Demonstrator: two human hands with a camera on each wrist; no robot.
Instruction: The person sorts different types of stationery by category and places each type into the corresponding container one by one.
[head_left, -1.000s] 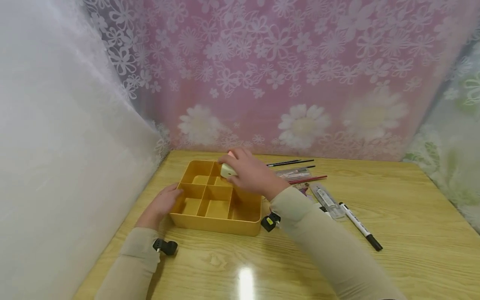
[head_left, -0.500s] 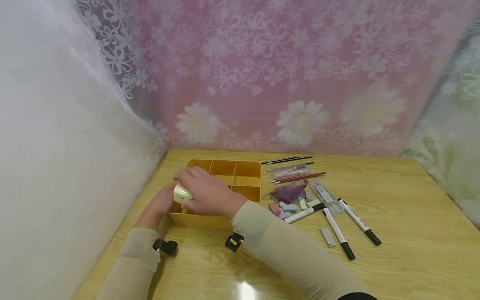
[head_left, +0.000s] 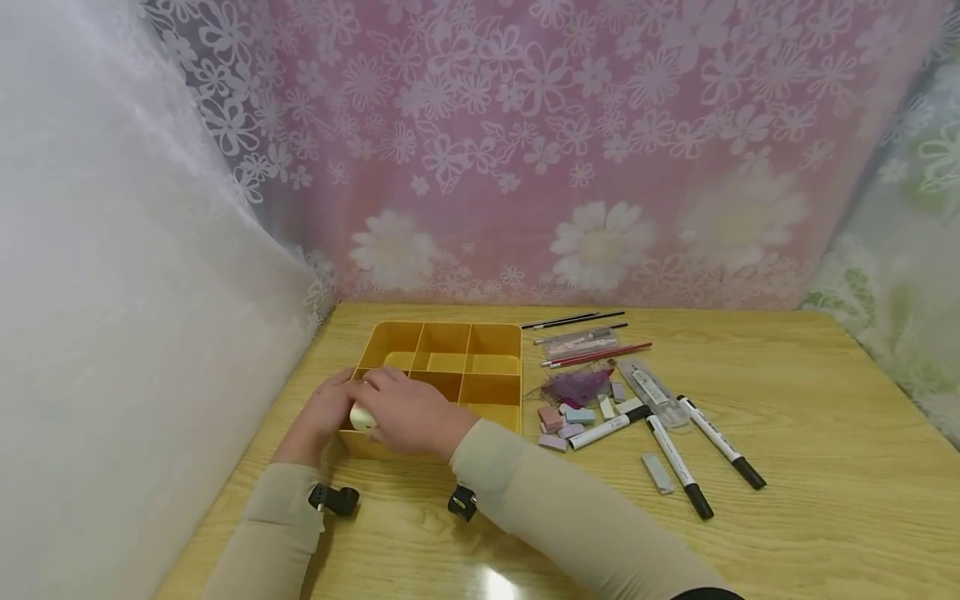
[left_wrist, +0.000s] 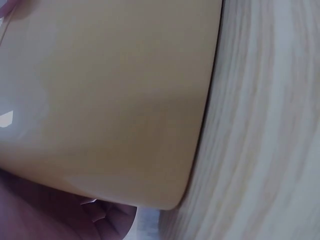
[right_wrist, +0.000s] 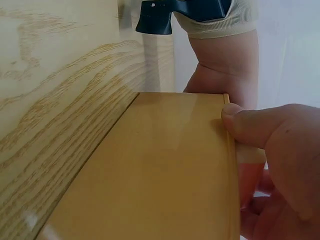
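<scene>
A yellow compartment box [head_left: 491, 392] stands on the table, divided by thin walls. My left hand [head_left: 315, 417] grips its left wall; in the left wrist view, curled fingers [left_wrist: 112, 220] show at the box's corner. Over the front-left compartment, my right hand [head_left: 412, 414] holds a small pale-cream and pink block-like item [head_left: 362, 418], whose kind I cannot tell. The right wrist view shows that item [right_wrist: 251, 172] just inside the box wall, with the thumb [right_wrist: 235, 120] at the rim. Fingers hide most of the item and that compartment.
Right of the box lie several small erasers [head_left: 579, 416], a purple mesh pouch [head_left: 576, 385], red pencils [head_left: 600, 356], black pencils [head_left: 577, 319] and a clear case [head_left: 585, 342]. White markers [head_left: 675, 458] and a clear-packed pen [head_left: 652, 392] lie farther right. A curtain [head_left: 480, 167] hangs behind.
My right hand has carried the cream and pink item from the back-middle compartment to the front-left one and lowered it there. The left hand stays on the box's left wall.
</scene>
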